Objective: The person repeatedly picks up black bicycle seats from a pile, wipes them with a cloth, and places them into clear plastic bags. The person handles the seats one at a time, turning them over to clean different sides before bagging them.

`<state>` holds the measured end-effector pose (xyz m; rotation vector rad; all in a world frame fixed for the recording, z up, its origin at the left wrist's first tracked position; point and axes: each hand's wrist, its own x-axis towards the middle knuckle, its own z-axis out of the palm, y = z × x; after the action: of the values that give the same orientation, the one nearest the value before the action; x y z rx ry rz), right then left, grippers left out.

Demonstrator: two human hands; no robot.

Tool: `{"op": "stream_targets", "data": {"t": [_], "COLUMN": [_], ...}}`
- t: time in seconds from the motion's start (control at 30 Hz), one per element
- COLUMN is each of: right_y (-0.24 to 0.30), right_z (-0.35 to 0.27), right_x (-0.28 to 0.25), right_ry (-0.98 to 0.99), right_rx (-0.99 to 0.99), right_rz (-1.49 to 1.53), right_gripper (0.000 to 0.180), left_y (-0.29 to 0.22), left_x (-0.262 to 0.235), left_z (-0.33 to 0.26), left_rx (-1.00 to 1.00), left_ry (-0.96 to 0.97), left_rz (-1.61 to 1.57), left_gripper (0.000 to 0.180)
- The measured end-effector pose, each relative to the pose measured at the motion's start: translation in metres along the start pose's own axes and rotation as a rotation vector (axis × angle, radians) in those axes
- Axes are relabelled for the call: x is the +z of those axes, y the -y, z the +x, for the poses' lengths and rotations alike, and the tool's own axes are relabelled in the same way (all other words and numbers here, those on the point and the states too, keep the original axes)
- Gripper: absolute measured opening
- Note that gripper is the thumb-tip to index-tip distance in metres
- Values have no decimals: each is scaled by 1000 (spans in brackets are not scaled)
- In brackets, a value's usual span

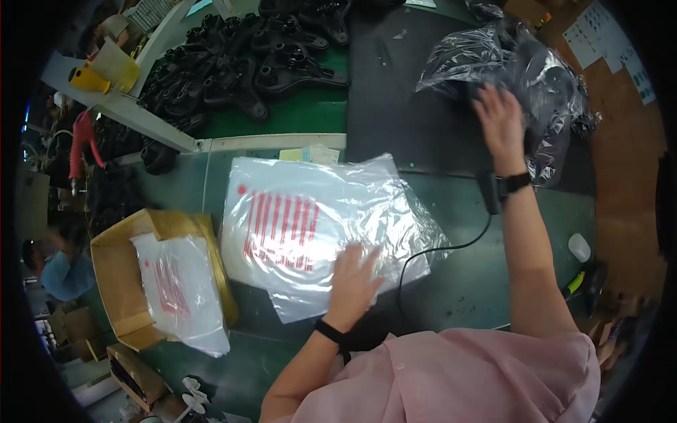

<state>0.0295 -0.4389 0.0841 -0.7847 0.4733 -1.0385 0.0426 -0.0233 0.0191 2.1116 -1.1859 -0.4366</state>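
Counter is green, with a dark mat across the back. Biggest pile on it is the heap of black moulded parts at the far left, loose, not in anything. Next, far right, a crinkly clear bag with dark parts inside; right hand lies on it with fingers spread, not gripping anything as far as I can see. In the middle, a stack of flat clear bags with red print lies on the counter, long side running left to right and tilted a bit, red bars standing roughly front to back. Left hand lies open and flat on its near right corner, pressing rather than holding. At the left sits an open cardboard box with another red-printed bag draped in it, spilling over the near edge.
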Motion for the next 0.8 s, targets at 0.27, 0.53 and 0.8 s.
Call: {"op": "stream_targets", "data": {"t": [0.27,0.53,0.8], "right_y": [-262,-293,-86], "right_z": [85,91,-32], "right_x": [144,165,57], "right_ry": [662,784,723], "right_rx": [-563,-613,1132], "right_rz": [-1605,-1925,4], "right_gripper": [71,66,76], "left_y": [63,75,90], "left_x": [-1,-7,-13], "left_z": [-12,1,9], "left_rx": [-304,-339,-318], "left_ry": [112,100,-40], "left_rz": [85,87,184], "left_gripper": [65,63,63]}}
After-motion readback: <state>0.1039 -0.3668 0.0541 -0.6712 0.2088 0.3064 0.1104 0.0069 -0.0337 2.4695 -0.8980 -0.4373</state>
